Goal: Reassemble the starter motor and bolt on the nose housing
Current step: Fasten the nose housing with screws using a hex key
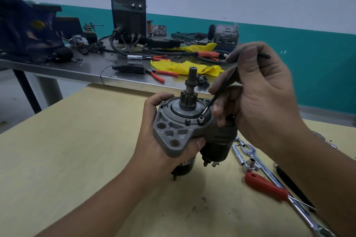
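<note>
above the yellow table (57,159), the left hand (163,140) is gripping the starter motor (183,131) upright. the right hand (256,90) is pinching a hex key (219,90) in a housing bolt (201,120); keeping it seated straight should help avoid stripping.

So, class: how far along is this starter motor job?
Done: the nose housing sits on the motor, gear poking through. In hand: the left hand grips it while the right hand works a hex key in one bolt. Left: tightening; other bolts can't be judged.
</note>
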